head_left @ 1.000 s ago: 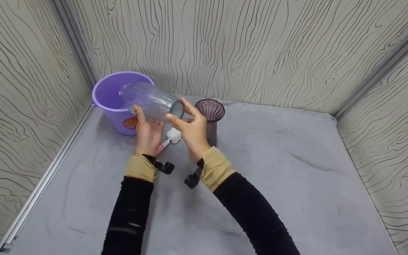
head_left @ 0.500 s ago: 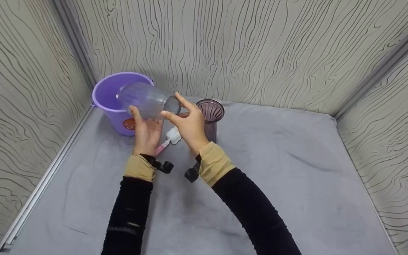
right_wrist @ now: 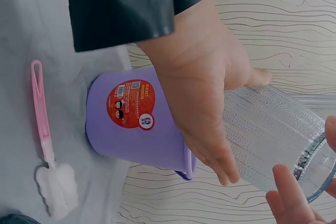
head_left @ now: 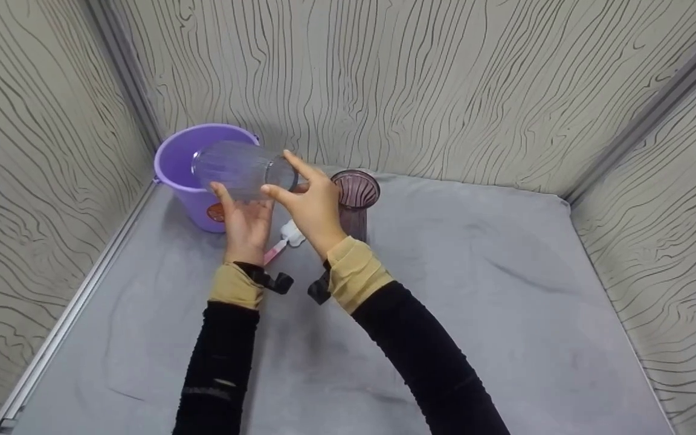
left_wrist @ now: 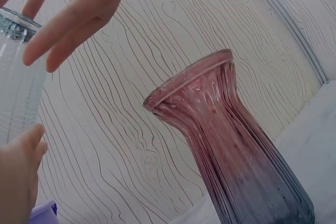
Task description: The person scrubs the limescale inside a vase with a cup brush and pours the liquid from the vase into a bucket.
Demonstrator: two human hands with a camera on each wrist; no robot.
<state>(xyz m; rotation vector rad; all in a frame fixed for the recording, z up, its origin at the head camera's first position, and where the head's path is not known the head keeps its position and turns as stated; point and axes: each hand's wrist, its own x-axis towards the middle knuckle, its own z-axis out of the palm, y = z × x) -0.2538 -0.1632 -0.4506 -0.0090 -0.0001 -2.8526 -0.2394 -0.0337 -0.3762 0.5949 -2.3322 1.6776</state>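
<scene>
A clear ribbed glass vase [head_left: 230,169] is held in the air, lying nearly sideways, its mouth over the purple bucket [head_left: 194,205] at the left. My right hand [head_left: 315,208] grips the vase's base end between thumb and fingers. Under its body, my left hand [head_left: 246,226] cradles it, thumb up along the near side. In the right wrist view, the left hand [right_wrist: 202,87] covers part of the glass, and fingertips of the right hand [right_wrist: 289,198] show at the thick base. The bucket's inside is partly hidden behind the vase.
A purple-tinted glass vase [left_wrist: 226,140] with a flared rim stands upright behind my right hand. A pink-handled brush with a white sponge head [right_wrist: 58,190] lies on the grey cloth [head_left: 475,290]. Patterned walls [head_left: 396,78] enclose the back and sides.
Both hands have shifted the clear vase slightly left, further over the bucket, and it now lies closer to level. The bucket, brush and purple vase stay in place.
</scene>
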